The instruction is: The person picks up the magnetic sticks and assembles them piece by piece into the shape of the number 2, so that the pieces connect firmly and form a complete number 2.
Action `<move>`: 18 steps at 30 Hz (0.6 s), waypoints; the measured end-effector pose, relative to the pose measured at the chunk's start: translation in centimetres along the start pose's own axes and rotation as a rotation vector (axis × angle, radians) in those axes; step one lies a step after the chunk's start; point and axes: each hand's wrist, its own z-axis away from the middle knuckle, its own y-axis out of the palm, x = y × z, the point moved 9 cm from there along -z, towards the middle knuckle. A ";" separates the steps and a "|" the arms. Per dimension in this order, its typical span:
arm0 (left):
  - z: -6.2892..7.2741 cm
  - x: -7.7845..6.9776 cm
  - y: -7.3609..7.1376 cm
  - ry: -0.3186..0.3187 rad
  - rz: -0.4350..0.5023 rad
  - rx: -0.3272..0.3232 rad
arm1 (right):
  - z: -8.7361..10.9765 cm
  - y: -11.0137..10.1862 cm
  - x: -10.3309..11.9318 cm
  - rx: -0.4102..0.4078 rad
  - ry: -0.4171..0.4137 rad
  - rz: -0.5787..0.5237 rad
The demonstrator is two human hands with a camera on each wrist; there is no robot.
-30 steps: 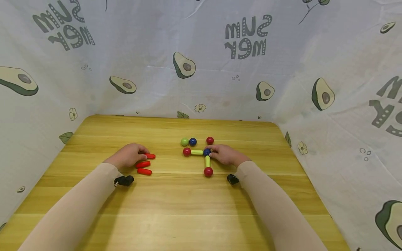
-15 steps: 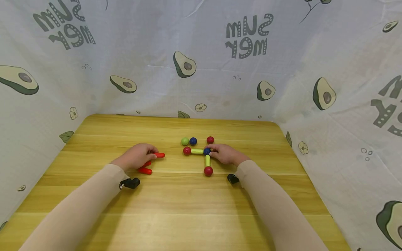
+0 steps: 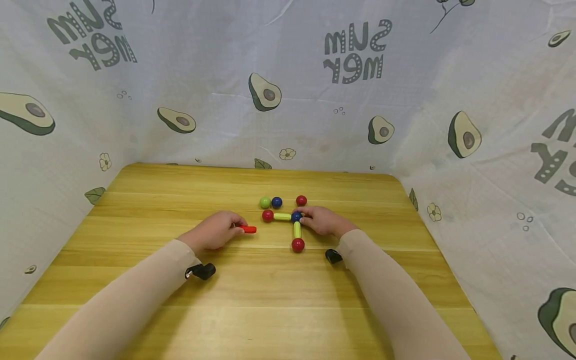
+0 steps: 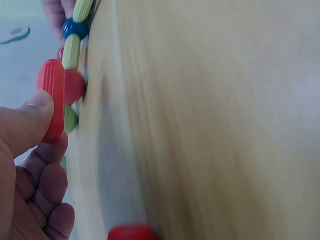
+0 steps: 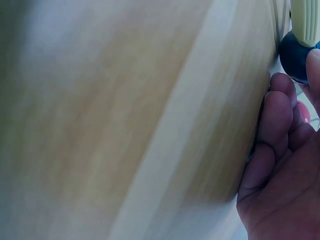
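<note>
My left hand [image 3: 217,231] pinches a red ridged rod [image 3: 249,229] between thumb and fingers, left of the joined pieces. The left wrist view shows this red rod [image 4: 51,100] held lengthwise under the thumb. My right hand [image 3: 325,221] grips the blue ball [image 3: 296,217] at the corner of an L-shaped assembly. From that ball one yellow-green rod [image 3: 282,217] runs left to a red ball [image 3: 267,215]. Another yellow-green rod [image 3: 297,230] runs toward me to a second red ball [image 3: 298,245]. In the right wrist view, the thumb lies against the blue ball [image 5: 295,57].
Behind the assembly lie a loose green ball [image 3: 265,202], a blue ball [image 3: 276,202] and a red ball [image 3: 301,200]. A red piece [image 4: 132,232] shows at the bottom of the left wrist view. A printed cloth [image 3: 216,65] hangs around the wooden table [image 3: 261,310].
My left hand has carried the red rod rightward, away from the other red rods, which are now hidden in the head view. My right hand stays on the blue ball.
</note>
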 end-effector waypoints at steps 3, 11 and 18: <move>-0.1 -0.8 0.6 0.013 0.009 0.006 | 0.0 0.0 0.0 -0.006 -0.003 0.002; -0.6 -2.7 2.1 0.040 0.006 0.030 | 0.0 -0.1 -0.2 -0.018 -0.012 0.009; -1.1 -4.3 3.2 0.077 0.003 0.036 | 0.0 0.0 -0.1 -0.011 0.002 -0.001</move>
